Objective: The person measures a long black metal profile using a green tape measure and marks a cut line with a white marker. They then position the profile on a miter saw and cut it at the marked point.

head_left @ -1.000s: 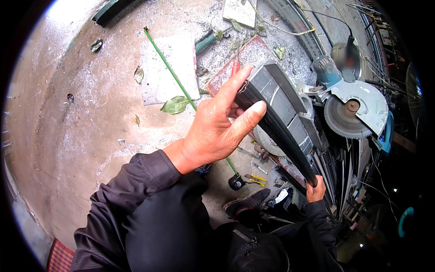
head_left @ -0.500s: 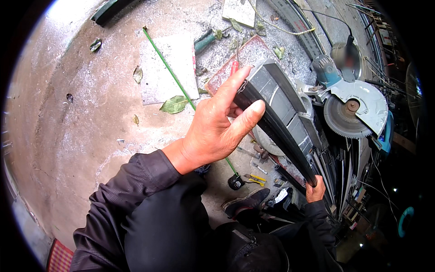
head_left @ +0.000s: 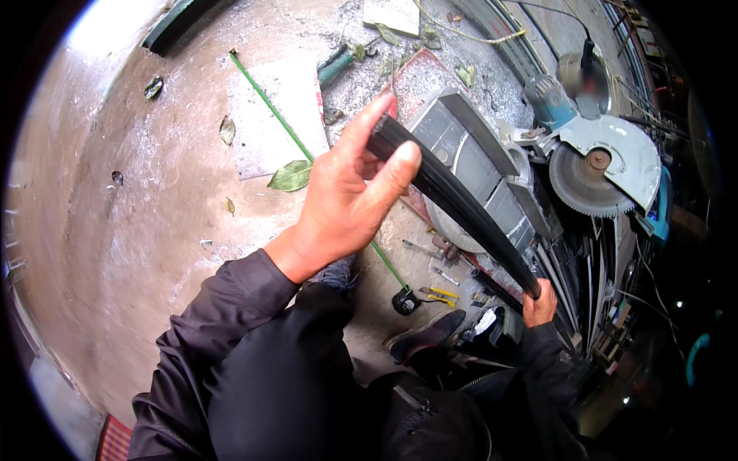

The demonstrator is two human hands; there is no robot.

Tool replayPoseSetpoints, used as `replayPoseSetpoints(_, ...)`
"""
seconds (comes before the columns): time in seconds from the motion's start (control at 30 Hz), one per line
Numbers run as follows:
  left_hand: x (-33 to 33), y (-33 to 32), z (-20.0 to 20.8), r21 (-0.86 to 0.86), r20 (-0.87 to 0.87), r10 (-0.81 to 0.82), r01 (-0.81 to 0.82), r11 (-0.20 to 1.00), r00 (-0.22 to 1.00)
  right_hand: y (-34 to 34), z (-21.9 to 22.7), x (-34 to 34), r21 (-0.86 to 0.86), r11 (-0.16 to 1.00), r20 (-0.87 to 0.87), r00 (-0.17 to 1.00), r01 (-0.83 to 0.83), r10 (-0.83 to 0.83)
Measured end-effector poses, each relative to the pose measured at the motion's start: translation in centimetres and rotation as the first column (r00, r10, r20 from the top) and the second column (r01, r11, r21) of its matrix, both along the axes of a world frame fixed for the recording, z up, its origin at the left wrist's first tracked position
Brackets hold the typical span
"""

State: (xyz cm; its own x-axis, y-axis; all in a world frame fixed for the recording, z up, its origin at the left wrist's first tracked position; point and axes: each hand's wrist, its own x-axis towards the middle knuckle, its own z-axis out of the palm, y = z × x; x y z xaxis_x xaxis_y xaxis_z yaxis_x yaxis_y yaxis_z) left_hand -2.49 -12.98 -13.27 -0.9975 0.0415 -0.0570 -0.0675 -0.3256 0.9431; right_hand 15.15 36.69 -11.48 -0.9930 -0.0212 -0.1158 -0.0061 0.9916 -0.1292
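Observation:
A long black hollow profile bar (head_left: 469,203) slants across the middle, held by both hands. At its far left end, my left hand (head_left: 338,196) supports it, index finger stretched along one side and thumb along the other. My right hand (head_left: 540,303) is wrapped round the bar's other end at the lower right; most of its fingers are hidden. Beneath and beside the bar lies the grey metal base (head_left: 461,146) of a miter saw. Its round toothed blade (head_left: 578,178) stands to the right, partly under a pale guard (head_left: 626,157). Whether the bar touches the base, I cannot tell.
A tape measure (head_left: 405,301) lies on the floor, its green blade (head_left: 269,107) drawn out far across a white board (head_left: 269,146). Yellow-handled pliers (head_left: 442,296) are beside it. Several dark profiles (head_left: 584,284) stack at right. Leaves and shavings litter the concrete.
The bar's far left end has moved left, away from the saw base, with my left hand. My right hand keeps its hold on the other end. The view has shifted slightly.

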Motion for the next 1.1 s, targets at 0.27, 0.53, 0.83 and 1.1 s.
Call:
replayPoseSetpoints(0.27, -1.1, -0.6, -0.4, 0.012, 0.034, -0.014, 0.013, 1.0, 0.999, -0.8, -0.9, -0.8, -0.017, 1.0, 0.001, 1.0, -0.023, 0.023)
replayPoseSetpoints(0.53, -2.1, -3.1, -2.2, -0.121, 0.063, 0.008, 0.0, 0.993, 0.998, -2.8, -1.9, -2.4, -0.001, 0.999, 0.0, 0.999, -0.033, 0.033)
replayPoseSetpoints(0.83, -4.9, -4.4, 2.7, -0.82, -0.517, -0.349, -0.335, 0.464, 0.781, -7.9, -4.1, -7.4, -0.079, 0.994, -0.074, 0.995, -0.073, 0.067)
replayPoseSetpoints(1.1, -12.1, 4.1, -0.4, -0.998, 0.005, -0.891, -0.06, -0.037, 0.454, -12.7, -7.1, -12.4, -0.069, 0.996, -0.056, 0.997, -0.059, 0.055)
